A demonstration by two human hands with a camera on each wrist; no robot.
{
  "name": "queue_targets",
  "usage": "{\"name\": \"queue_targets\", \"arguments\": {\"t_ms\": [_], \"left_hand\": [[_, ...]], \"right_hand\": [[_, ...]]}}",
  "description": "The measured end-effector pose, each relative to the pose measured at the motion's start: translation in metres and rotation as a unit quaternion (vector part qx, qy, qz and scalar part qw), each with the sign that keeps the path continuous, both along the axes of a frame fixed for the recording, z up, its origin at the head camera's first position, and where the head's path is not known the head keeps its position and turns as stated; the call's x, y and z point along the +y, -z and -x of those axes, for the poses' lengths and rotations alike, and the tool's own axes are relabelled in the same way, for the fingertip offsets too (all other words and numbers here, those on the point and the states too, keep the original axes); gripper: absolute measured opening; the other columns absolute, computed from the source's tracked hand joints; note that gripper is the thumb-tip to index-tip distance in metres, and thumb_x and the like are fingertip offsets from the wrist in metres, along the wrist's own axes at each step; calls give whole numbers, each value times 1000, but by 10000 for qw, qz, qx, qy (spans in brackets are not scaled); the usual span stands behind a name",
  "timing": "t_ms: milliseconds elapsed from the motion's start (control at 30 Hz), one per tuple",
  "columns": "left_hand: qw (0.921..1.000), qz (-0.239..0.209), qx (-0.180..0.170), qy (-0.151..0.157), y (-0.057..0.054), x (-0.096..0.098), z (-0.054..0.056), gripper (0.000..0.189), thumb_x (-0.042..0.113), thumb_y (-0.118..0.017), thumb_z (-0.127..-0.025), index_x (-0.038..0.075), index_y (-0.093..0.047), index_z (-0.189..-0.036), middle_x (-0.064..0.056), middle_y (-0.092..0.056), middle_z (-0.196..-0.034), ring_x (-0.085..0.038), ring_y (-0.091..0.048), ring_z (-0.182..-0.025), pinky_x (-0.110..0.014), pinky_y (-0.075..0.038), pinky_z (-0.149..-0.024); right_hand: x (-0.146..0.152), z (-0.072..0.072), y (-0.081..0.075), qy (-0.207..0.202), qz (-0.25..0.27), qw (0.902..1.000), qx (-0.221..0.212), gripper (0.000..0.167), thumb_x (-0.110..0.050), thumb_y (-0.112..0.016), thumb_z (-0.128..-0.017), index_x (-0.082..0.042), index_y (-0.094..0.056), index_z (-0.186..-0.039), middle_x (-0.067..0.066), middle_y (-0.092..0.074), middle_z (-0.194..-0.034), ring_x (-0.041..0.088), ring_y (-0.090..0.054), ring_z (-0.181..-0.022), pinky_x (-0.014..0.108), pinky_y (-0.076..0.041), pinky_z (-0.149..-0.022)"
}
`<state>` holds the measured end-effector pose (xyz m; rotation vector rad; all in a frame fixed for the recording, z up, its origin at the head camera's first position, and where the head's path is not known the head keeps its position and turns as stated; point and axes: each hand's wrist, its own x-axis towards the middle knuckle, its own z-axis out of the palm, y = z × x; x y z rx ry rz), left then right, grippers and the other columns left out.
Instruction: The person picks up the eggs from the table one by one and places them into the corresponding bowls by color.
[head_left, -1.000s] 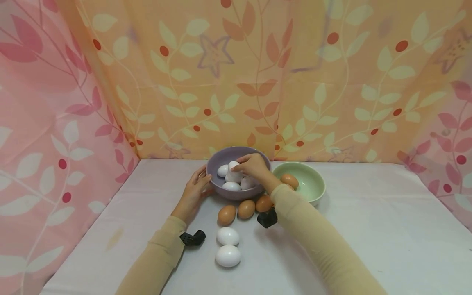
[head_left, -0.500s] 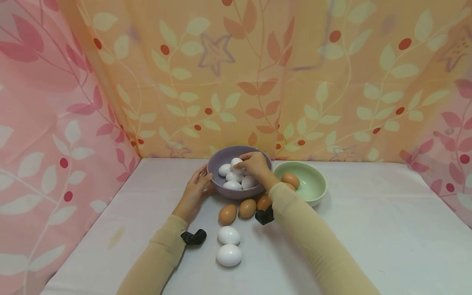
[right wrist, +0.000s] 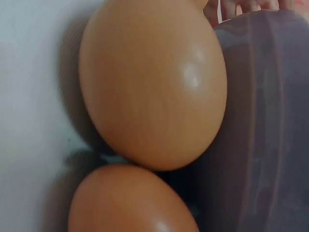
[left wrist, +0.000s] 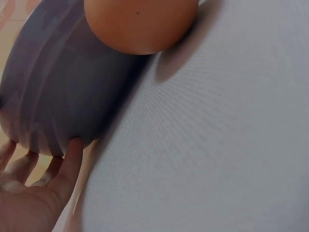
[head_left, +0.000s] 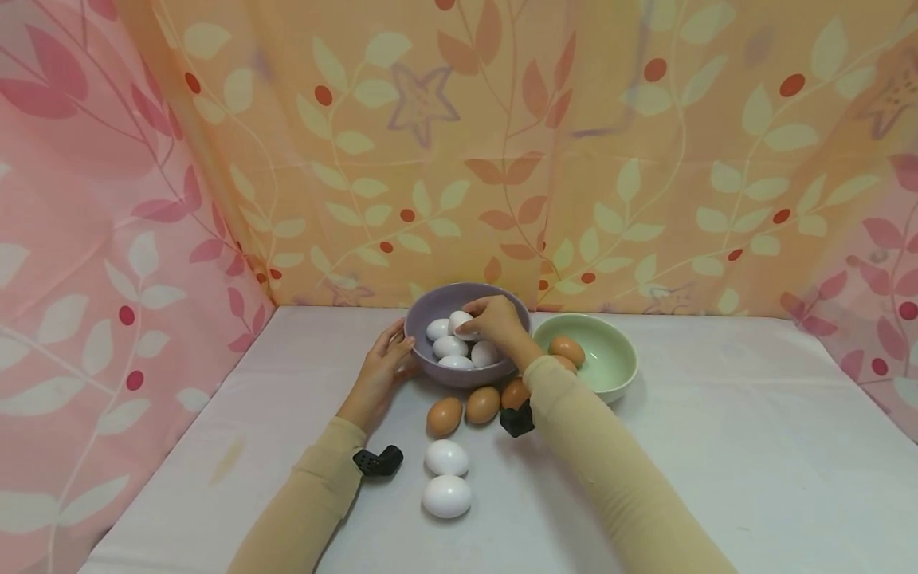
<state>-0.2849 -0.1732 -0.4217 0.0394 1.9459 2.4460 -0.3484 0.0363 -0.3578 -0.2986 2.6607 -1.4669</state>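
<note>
In the head view a purple bowl (head_left: 430, 308) holds several white eggs (head_left: 450, 347). My right hand (head_left: 497, 320) reaches over its right rim and pinches one white egg (head_left: 462, 323) between thumb and fingers, among the others. My left hand (head_left: 381, 363) rests against the bowl's left side. In the left wrist view its fingers (left wrist: 72, 159) touch the bowl's outer wall (left wrist: 72, 82), extended rather than wrapped round it. The right wrist view looks past a brown egg (right wrist: 153, 82) at the bowl's side; the right hand itself is out of that view.
A green bowl (head_left: 613, 351) with brown eggs (head_left: 566, 351) stands right of the purple one, partly behind my right forearm. Three brown eggs (head_left: 483, 406) lie in a row before the purple bowl. Two white eggs (head_left: 447, 497) lie nearer on the white tabletop (head_left: 717, 446). Patterned cloth hangs behind.
My right hand has lowered the pinched white egg slightly among the others, and a white egg below has shifted a little left. My left hand stays at the bowl.
</note>
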Motion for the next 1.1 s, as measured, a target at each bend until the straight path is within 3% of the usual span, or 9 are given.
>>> {"name": "queue_targets", "arguments": {"t_ms": [233, 433, 833, 1100], "left_hand": [[10000, -39, -20, 14, 2, 0, 1, 58, 19, -55, -103, 15, -31, -156, -5, -24, -166, -21, -32, -148, -48, -41, -111], [10000, -69, -31, 49, 2, 0, -1, 58, 20, -55, -103, 16, -31, -156, -4, -24, -166, -19, -31, -148, -48, -41, -112], [10000, -36, 8, 69, 0, -1, 0, 57, 20, -55, -103, 17, -32, -155, -2, -24, -166, -18, -31, -148, -48, -41, -111], [10000, -65, -29, 28, 0, -1, -1, 57, 21, -55, -102, 18, -33, -154, -2, -25, -165, -18, -33, -147, -48, -41, -112]], "right_hand": [[4, -1, 2, -247, -898, 9955, 145, 38, -16, -85, -76, -6, -76, -111, 8, -76, -111, 21, -65, -109, 30, -52, -93], [6, -2, 4, -339, -1061, 9934, 274, 31, -15, -85, -74, -6, -79, -104, 8, -78, -102, 17, -63, -96, 22, -50, -81], [5, -2, 2, -434, -1269, 9909, 147, 40, -14, -86, -74, -2, -76, -111, 12, -75, -112, 24, -65, -115, 35, -52, -100], [5, -2, 3, -428, -1277, 9907, 216, 39, -14, -85, -76, -1, -75, -111, 13, -75, -113, 25, -65, -113, 36, -53, -98]]}}
